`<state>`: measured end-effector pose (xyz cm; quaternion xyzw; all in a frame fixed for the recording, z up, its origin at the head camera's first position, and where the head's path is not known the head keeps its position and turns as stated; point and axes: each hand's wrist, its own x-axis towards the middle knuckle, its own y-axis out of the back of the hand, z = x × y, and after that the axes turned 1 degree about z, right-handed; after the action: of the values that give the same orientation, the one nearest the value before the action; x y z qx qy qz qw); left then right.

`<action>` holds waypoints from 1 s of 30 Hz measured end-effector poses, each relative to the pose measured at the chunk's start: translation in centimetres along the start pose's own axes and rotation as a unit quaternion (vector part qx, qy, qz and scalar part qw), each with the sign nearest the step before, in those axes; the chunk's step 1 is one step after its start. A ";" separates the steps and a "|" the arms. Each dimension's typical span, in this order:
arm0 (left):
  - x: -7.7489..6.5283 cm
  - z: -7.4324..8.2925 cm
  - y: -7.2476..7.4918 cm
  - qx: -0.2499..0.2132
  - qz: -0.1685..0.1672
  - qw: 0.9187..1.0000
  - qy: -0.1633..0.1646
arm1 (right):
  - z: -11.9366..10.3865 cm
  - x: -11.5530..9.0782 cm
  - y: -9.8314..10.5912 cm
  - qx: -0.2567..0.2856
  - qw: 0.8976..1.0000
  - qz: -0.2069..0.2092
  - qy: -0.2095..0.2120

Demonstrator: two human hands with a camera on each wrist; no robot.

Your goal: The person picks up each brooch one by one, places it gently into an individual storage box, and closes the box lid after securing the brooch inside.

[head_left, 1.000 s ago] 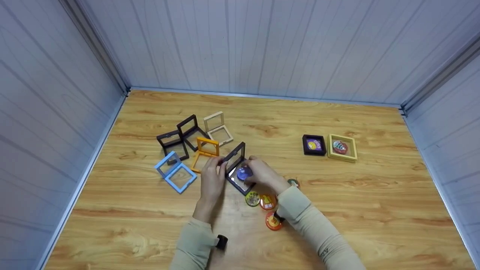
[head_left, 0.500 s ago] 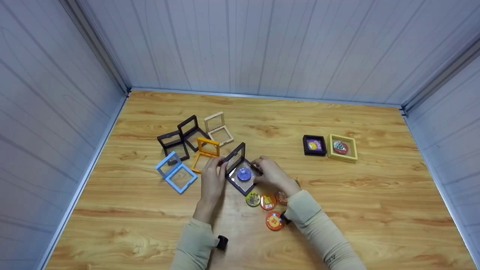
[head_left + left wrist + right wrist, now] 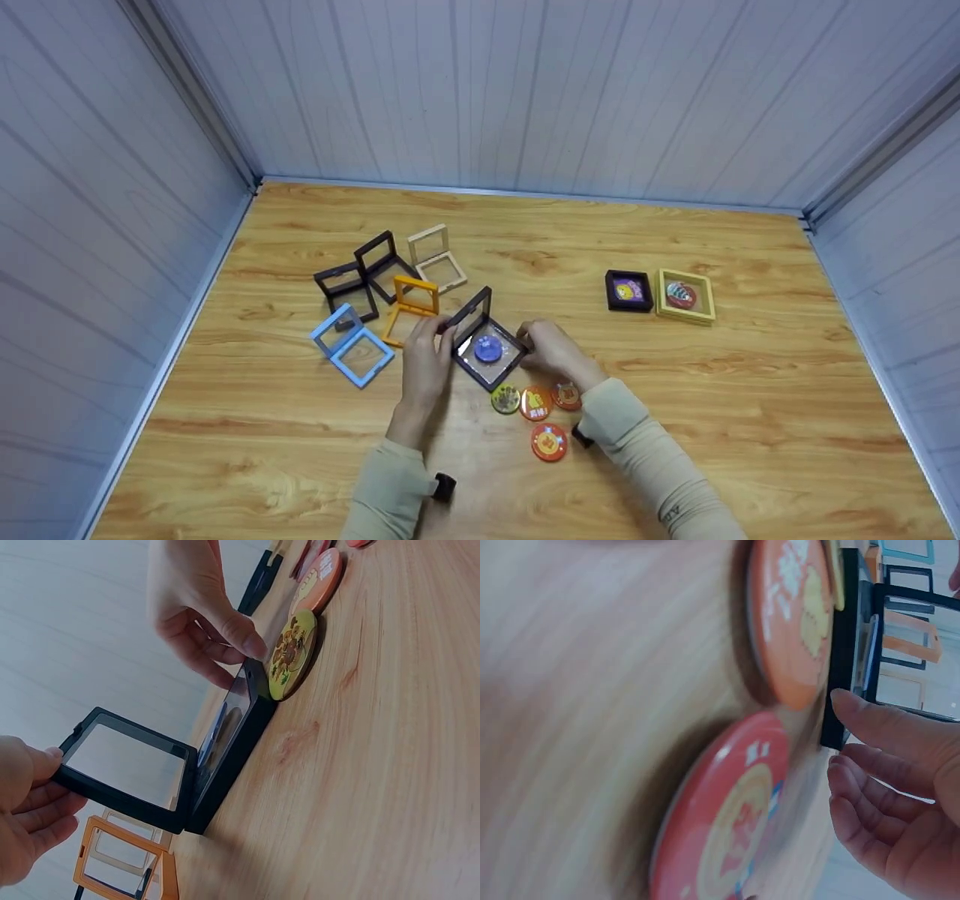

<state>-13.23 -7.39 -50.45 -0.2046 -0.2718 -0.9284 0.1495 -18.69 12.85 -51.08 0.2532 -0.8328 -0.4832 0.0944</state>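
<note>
In the left wrist view, your left hand (image 3: 31, 817) pinches the raised lid (image 3: 124, 799) of the black frame (image 3: 234, 759) by its edge; guide it by that rim alone; in the right wrist view, your right hand (image 3: 915, 840) grips the frame's corner; hold that flat and steady so nothing slides; in the head view, the blue badge (image 3: 487, 348) lies inside the frame, near the middle; 4 loose badges (image 3: 535, 403) sit near the frame on the wood-grain table (image 3: 285, 465); pale panelled walls (image 3: 487, 90) rise on 3 sides.

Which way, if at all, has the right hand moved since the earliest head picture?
Yes. Judged against the unmoved orange frame, the right hand has shifted right, off the blue badge.
</note>
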 end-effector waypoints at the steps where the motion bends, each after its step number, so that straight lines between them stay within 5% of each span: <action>1: 0.0 0.0 0.0 0.001 0.000 1.000 0.000 | 0.0 0.1 0.0 0.001 1.000 -0.003 0.001; 12: -0.4 0.5 0.0 -0.003 -0.014 1.000 -0.011 | 0.5 0.3 0.0 0.025 0.999 -0.021 0.005; 23: -1.0 0.8 0.1 -0.011 -0.099 0.994 -0.033 | 0.7 0.3 -0.1 0.038 0.999 -0.024 -0.004; 30: -1.6 1.1 -0.2 0.022 -0.123 0.990 -0.063 | 0.9 0.2 -0.1 0.056 0.998 -0.022 0.007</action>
<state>-11.56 -6.35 -50.47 -0.2244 -0.3241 -0.9188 0.0217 -19.22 13.40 -51.61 0.2795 -0.8522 -0.4358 0.0758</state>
